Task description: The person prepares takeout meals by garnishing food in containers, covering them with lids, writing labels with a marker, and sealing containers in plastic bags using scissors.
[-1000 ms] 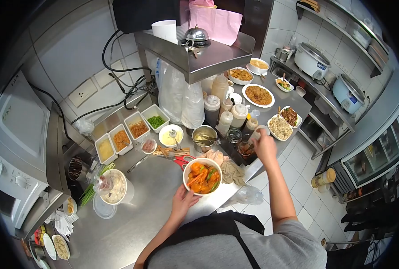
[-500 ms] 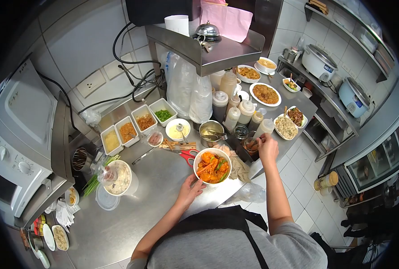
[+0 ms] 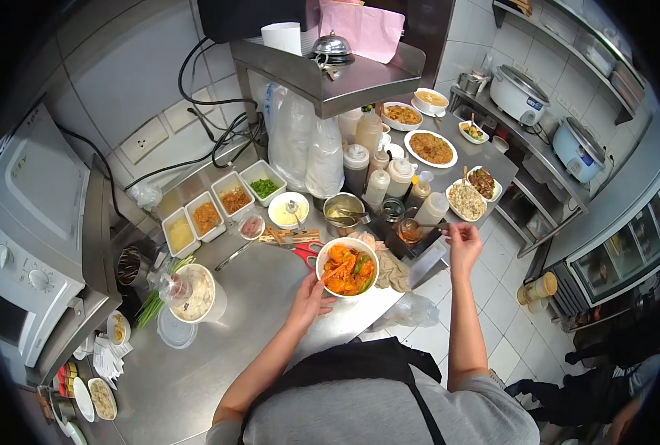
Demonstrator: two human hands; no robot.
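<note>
A white bowl point(image 3: 375, 280) of orange-coated food pieces with green strips stands near the counter's front edge. My left hand point(image 3: 310, 302) cups the bowl's lower left side, thumb and fingers against it. To the right, my right hand point(image 3: 464, 247) pinches the end of a thin dark-handled utensil point(image 3: 431, 226). Its other end reaches into a small jar of brown-red sauce point(image 3: 410, 233), so its head is hidden. Red-handled scissors point(image 3: 307, 253) lie just left of the bowl, and a crumpled cloth point(image 3: 391, 276) sits to its right.
Several squeeze bottles point(image 3: 399, 180) and a metal pot point(image 3: 344, 215) stand behind the bowl. Topping trays point(image 3: 206, 217) line the back left, near a white tub point(image 3: 215, 300). Filled plates point(image 3: 431, 149) sit at the far right. A metal shelf point(image 3: 367, 87) overhangs the back.
My right hand has moved away from the sauce jar, rightward, and the utensil's handle now shows. My left hand stays at the bowl. The whole view has shifted slightly.
</note>
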